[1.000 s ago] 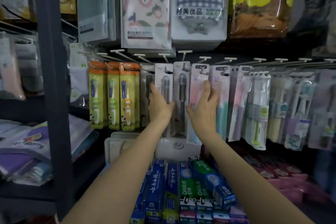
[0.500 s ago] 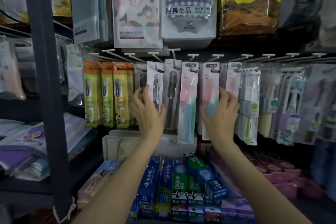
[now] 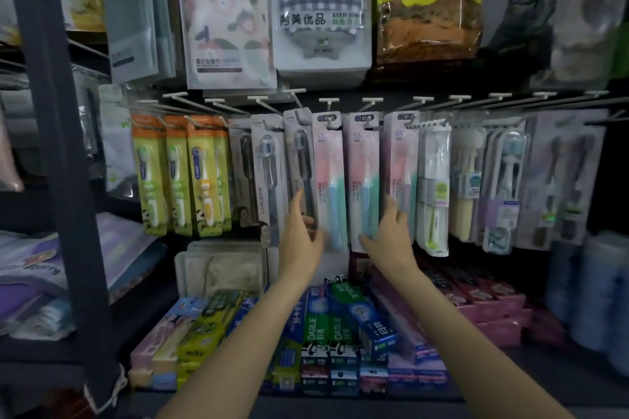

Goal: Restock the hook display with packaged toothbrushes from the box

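Packaged toothbrushes hang in a row from white hooks (image 3: 328,100). Among them are orange-and-green children's packs (image 3: 177,173), grey packs with dark brushes (image 3: 301,153) and pink-and-blue packs (image 3: 364,163). My left hand (image 3: 299,235) is at the lower end of a dark-brush pack, fingers loosely spread against it. My right hand (image 3: 391,231) touches the bottom of a pink-and-blue pack with relaxed fingers. Neither hand carries a pack. No box is in view.
Toothpaste cartons (image 3: 326,326) are stacked on the shelf under my arms, with pink boxes (image 3: 483,303) to the right. Bagged towels (image 3: 320,10) hang above the hooks. A black shelf post (image 3: 58,146) stands at the left, with folded textiles (image 3: 30,275) beyond it.
Both hands have dropped from the middle of the hanging packs to their lower ends. My right hand shifted right to another pink-and-blue pack. The view has pulled back.
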`<action>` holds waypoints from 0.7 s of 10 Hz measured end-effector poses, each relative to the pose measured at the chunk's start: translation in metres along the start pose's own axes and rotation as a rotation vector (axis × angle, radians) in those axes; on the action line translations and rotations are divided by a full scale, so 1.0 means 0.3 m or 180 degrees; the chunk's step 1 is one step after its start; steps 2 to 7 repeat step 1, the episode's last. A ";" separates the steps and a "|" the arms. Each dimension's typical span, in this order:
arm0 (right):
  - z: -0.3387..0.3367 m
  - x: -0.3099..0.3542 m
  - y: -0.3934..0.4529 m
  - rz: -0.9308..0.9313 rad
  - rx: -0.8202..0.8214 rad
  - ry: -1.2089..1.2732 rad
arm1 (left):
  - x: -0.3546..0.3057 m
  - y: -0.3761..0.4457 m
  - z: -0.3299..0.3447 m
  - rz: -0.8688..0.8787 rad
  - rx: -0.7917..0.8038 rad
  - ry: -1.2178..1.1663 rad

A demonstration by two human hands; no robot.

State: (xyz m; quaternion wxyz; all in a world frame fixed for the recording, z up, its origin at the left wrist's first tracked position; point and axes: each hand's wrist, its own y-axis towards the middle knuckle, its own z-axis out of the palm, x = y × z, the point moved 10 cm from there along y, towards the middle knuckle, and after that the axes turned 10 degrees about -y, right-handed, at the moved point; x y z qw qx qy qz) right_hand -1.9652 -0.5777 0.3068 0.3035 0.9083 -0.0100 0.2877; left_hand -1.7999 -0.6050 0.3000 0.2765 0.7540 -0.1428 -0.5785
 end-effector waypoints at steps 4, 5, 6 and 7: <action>-0.088 0.014 -0.054 -0.0203 0.0034 0.0013 | -0.046 -0.045 -0.065 0.0341 0.0209 0.0233; -0.088 0.014 -0.054 -0.0203 0.0034 0.0013 | -0.046 -0.045 -0.065 0.0341 0.0209 0.0233; -0.088 0.014 -0.054 -0.0203 0.0034 0.0013 | -0.046 -0.045 -0.065 0.0341 0.0209 0.0233; -0.088 0.014 -0.054 -0.0203 0.0034 0.0013 | -0.046 -0.045 -0.065 0.0341 0.0209 0.0233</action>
